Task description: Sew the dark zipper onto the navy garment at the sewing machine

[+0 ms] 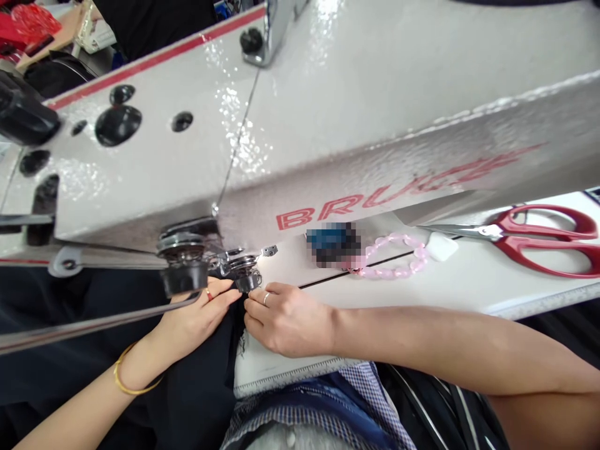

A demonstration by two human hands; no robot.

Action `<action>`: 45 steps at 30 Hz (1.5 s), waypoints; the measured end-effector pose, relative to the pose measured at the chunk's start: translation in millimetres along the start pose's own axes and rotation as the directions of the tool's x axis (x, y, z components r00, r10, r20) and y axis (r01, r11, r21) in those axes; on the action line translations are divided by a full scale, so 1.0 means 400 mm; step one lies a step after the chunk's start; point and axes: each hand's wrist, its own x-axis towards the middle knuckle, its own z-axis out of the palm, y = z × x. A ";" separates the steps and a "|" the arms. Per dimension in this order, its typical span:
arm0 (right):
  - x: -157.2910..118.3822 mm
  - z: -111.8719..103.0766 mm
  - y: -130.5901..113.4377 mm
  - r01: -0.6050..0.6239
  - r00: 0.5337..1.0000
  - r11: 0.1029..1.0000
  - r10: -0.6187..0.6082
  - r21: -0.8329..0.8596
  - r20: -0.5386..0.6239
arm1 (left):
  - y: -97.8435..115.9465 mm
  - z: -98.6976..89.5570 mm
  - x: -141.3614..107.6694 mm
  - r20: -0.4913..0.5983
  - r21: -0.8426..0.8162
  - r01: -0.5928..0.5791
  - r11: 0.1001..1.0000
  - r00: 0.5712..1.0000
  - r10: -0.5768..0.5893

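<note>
Dark navy fabric (pixel 187 387) spreads over the left side of the sewing machine's table and hangs toward me. My left hand (pixel 194 322) lies on it with fingers stretched out, partly hidden by a metal rod and a black tension knob (pixel 185 275). My right hand (pixel 285 319) has its fingers curled at the fabric's right edge, where loose threads (pixel 242 344) show. Both hands' fingertips come close together beside the smaller tension knob (pixel 247 281). The needle and presser foot are hidden behind the machine head (pixel 140 187).
The machine arm (pixel 398 112) crosses the view above my hands. On the white table (pixel 290 369) lie red-handled scissors (pixel 510 240), a pink beaded loop (pixel 398 273) joined to a blurred dark object (pixel 332 245), and a white piece (pixel 442 247). A ruler strip (pixel 300 373) runs along the front edge.
</note>
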 end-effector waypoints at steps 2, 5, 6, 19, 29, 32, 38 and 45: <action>0.001 -0.001 0.001 -0.002 1.000 1.000 0.002 -0.001 -0.011 | -0.004 0.005 0.001 0.045 0.041 -0.056 0.998 0.997 0.055; 0.001 -0.002 0.001 0.005 1.000 1.000 -0.005 -0.002 -0.014 | -0.008 0.014 0.007 0.057 0.044 -0.113 0.993 0.992 0.111; 0.001 -0.002 0.001 0.009 1.000 1.000 -0.009 -0.003 -0.009 | -0.008 0.016 0.011 0.034 0.041 -0.130 0.991 0.991 0.129; 0.009 -0.008 0.001 0.019 0.998 1.000 -0.017 -0.020 0.068 | -0.007 0.008 0.024 0.009 0.085 -0.095 0.992 0.995 0.095; 0.017 0.007 0.006 -0.070 0.995 0.998 0.070 0.004 -0.073 | 0.005 0.001 0.043 -0.007 -0.014 -0.002 1.000 1.000 0.002; 0.028 0.018 0.005 -0.229 0.971 0.973 0.227 -0.029 -0.071 | 0.009 -0.006 0.033 0.030 -0.062 0.047 0.997 0.999 -0.045; 0.040 0.022 -0.007 -0.193 0.980 0.980 0.195 -0.048 0.041 | -0.013 -0.028 0.028 0.038 -0.082 0.227 0.970 0.974 -0.225; 0.036 0.017 -0.013 -0.220 0.974 0.972 0.223 -0.078 0.034 | -0.100 -0.003 0.106 0.004 -0.154 0.251 0.956 0.967 -0.254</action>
